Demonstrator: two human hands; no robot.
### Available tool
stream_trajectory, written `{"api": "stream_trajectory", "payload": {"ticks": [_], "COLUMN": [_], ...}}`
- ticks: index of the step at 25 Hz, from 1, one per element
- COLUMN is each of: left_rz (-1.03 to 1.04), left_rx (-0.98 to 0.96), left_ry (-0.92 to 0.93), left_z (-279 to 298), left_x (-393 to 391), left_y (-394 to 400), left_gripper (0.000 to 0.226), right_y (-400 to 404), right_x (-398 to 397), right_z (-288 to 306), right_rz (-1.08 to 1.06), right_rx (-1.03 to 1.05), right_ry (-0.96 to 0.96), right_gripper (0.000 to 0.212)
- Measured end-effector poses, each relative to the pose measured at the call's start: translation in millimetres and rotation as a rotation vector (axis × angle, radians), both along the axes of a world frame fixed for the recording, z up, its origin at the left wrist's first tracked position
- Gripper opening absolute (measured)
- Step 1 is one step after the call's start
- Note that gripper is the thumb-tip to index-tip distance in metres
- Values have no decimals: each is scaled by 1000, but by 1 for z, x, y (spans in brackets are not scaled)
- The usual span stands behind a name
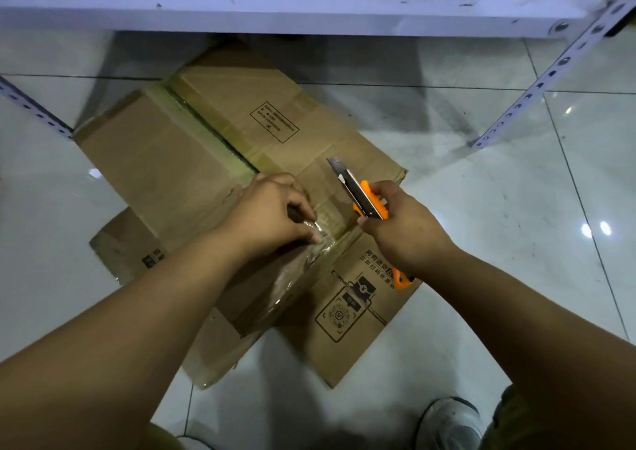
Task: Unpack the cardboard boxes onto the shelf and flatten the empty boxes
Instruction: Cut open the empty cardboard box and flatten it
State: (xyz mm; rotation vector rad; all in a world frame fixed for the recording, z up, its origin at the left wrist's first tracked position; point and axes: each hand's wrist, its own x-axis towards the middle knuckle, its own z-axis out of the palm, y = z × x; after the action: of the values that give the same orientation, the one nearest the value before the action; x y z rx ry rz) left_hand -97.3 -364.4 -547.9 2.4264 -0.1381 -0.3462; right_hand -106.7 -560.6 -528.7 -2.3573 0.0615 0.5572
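Fingers point(303, 208) of the left hand point(272, 213) were seen curled, thumb and forefinger pinched on a crinkled strip of clear tape point(318, 234) at the seam of the flattened cardboard box point(192, 153). Fingers of the right hand point(401, 224) were wrapped round the orange utility knife point(366, 205), whose blade was extended and held pointing away from the person, above the cardboard and not touching it.

Two hands were counted, and one knife. One large flattened box was laid on the tiled floor point(481, 181), its far corner tucked under the front edge of the lowest shelf board point(275, 2); a printed label box was seen on its far panel and a printed code on its near right flap. A second, smaller piece of cardboard point(124, 246) was seen jutting from under the large box's left edge; whether it belonged to a separate box could not be told. Two perforated shelf uprights were counted, one at the left edge point(34, 108) of the view and one at the right point(550, 74). One pale shoe point(451, 422) was seen on the floor near the bottom right corner.
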Motion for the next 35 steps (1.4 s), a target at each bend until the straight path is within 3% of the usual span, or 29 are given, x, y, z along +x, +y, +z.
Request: {"api": "stream_trajectory", "payload": {"ticks": [3,11,19,25,30,35], "left_rz": [96,131,62,-56,-170,-264], "left_rx": [-72,132,209,304,495,651], "left_ry": [7,20,-9,-149,-295,-696], "left_z": [-2,-5,-14,-27,-36,-46], "left_x": [5,15,18,16,10,4], "left_y": [4,5,4,3,1,4], "left_gripper": [23,51,58,60,47,27], "right_y": [0,5,0,-5,-8,-20], "right_x": [-1,0,6,10,6,-3], "right_z": [-3,-2,-4,-5,-2,-1], "right_rz": [30,47,41,21,55,59], "right_rx": [-48,-46,-79,-49,-49,-24], "right_ry": [-1,34,47,65,77,85], "right_gripper": [50,50,47,49,44,37]}}
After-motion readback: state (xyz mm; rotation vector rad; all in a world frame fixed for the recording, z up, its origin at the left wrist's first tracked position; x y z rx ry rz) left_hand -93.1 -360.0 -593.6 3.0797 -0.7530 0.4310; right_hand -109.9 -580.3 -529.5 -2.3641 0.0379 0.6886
